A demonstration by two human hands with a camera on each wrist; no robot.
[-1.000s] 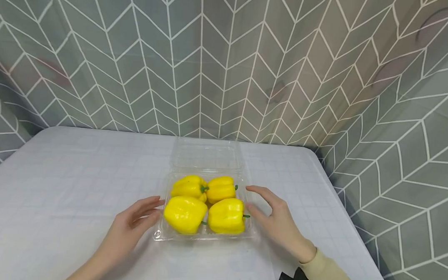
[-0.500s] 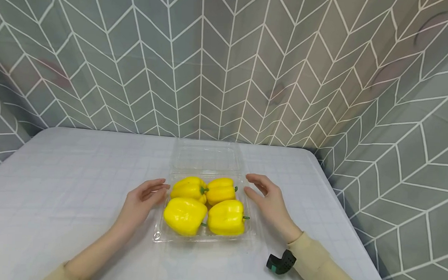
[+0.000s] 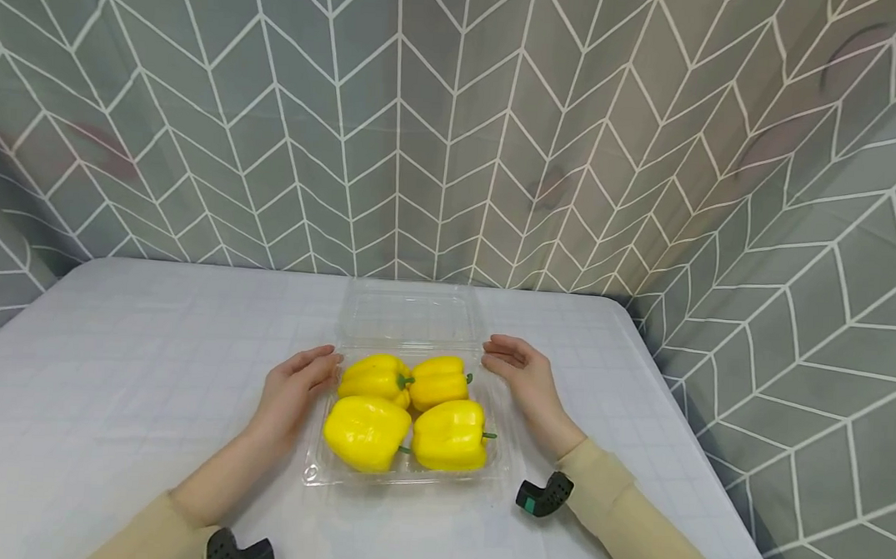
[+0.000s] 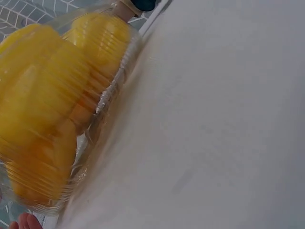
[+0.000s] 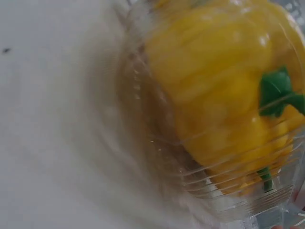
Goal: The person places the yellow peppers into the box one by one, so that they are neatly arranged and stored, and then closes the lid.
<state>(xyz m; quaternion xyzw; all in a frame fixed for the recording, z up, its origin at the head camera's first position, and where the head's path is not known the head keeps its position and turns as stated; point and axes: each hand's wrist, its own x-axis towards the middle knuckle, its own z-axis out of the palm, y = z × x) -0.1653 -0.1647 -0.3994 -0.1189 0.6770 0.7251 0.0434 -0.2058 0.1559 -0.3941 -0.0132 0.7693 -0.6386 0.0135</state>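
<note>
A clear plastic clamshell container (image 3: 409, 480) sits on the table with its lid (image 3: 410, 315) laid back. Inside lie several yellow bell peppers (image 3: 367, 433) with green stems. My left hand (image 3: 290, 392) is at the container's back left side, fingertips right at the rim. On the opposite side my right hand (image 3: 529, 385) reaches the back right corner near the hinge, fingers gently bent. In the left wrist view the peppers (image 4: 38, 90) show through the ribbed wall, with fingertips (image 4: 26, 222) at the lower left edge. The right wrist view shows a blurred pepper (image 5: 214, 71) behind the clear wall.
A white cloth (image 3: 152, 342) covers the table, which has rounded far corners. Grey curtains (image 3: 424, 128) with white chevron lines hang behind it and along the right. Black devices (image 3: 545, 495) are worn at both sleeves.
Both hands have slid away from me along the container's sides, from beside the front peppers to its back corners. The container and the peppers have stayed in place.
</note>
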